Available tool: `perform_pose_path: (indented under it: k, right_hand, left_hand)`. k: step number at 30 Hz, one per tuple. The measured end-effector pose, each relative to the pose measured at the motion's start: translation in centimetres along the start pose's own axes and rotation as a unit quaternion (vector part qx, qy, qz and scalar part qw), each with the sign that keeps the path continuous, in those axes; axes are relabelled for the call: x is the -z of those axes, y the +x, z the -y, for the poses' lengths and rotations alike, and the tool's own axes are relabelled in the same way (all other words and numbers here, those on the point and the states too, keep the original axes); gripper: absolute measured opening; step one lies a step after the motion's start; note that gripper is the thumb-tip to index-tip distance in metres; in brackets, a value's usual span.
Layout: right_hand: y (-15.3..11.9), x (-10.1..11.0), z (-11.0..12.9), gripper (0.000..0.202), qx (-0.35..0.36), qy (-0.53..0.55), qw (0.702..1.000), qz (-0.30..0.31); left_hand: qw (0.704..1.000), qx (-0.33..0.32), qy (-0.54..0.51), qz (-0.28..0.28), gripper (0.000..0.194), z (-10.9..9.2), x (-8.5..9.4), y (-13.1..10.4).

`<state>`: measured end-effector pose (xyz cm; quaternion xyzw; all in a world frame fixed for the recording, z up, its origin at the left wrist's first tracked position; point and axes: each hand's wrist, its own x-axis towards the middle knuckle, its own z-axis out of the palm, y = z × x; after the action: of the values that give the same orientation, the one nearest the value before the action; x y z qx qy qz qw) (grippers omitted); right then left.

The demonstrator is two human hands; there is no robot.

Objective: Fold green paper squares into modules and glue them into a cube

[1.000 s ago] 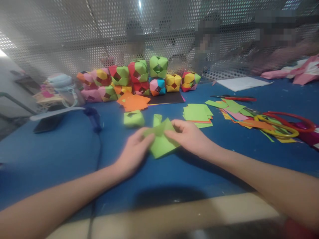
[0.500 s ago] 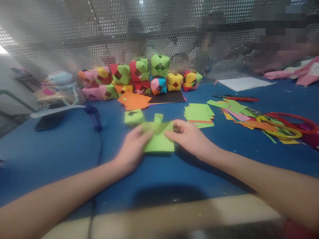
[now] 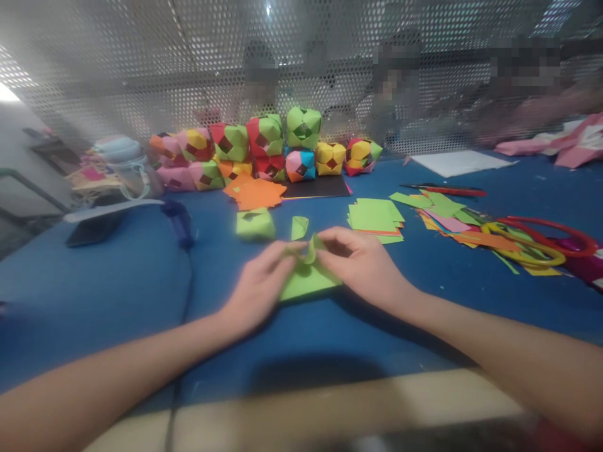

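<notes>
A green paper square (image 3: 308, 280) lies near the table's front, its far edge curled up between both hands. My left hand (image 3: 264, 276) pinches its left side, and my right hand (image 3: 360, 260) pinches the raised far right part between thumb and fingers. Just beyond the hands is a small folded green piece (image 3: 299, 227). A green folded paper block (image 3: 255, 224) sits to its left. Right of these rests a stack of green squares (image 3: 375, 215).
Folded paper cubes (image 3: 229, 142) line the back beside orange paper (image 3: 257, 192). At right are paper scraps (image 3: 455, 220), yellow-handled scissors (image 3: 522, 245) and red-handled scissors (image 3: 452, 189). A blue tool (image 3: 178, 223) with a cable lies left. People are blurred behind the mesh.
The green square has turned slightly, and its far edge has gone from nearly flat to curled up. My hands have come closer together at that edge.
</notes>
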<state>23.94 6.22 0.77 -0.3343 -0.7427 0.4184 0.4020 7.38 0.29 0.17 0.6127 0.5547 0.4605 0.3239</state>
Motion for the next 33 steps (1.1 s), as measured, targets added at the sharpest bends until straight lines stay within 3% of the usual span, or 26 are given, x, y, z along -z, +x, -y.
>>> perform_pose_path:
  k: [6, 16, 19, 22, 25, 28, 33]
  right_hand:
    - [-0.3, -0.1, 0.3, 0.012, 0.030, -0.006, 1.000, 0.000]
    - [-0.7, -0.1, 0.2, 0.016, 0.118, -0.061, 0.990, 0.044]
    - [-0.4, 0.2, 0.3, 0.015, 0.104, -0.071, 0.991, 0.035]
    - [0.1, 0.9, 0.4, 0.014, 0.070, -0.073, 0.995, -0.015]
    - [0.6, 1.6, 0.5, 0.031, 0.037, -0.076, 0.995, -0.046]
    - [0.8, 1.7, 0.6, 0.040, 0.013, -0.077, 0.996, -0.041]
    - [0.4, 0.3, 0.2, 0.019, 0.021, -0.077, 0.997, 0.010]
  left_hand:
    - [0.998, -0.049, 0.025, 0.022, 0.017, -0.3, -0.1, -0.1]
    - [1.000, 0.008, 0.022, -0.001, 0.018, -0.2, -0.4, -0.2]
    - [0.999, 0.024, 0.014, -0.015, 0.020, -0.1, -0.4, -0.1]
    - [0.998, 0.045, 0.010, -0.033, 0.022, 0.1, -0.3, 0.1]
    - [0.997, 0.060, 0.016, -0.042, 0.024, 0.4, -0.3, 0.3]
    - [0.996, 0.068, 0.014, -0.048, 0.025, 0.6, -0.3, 0.5]
    - [0.996, 0.070, 0.002, -0.053, 0.023, 0.4, -0.6, 0.5]
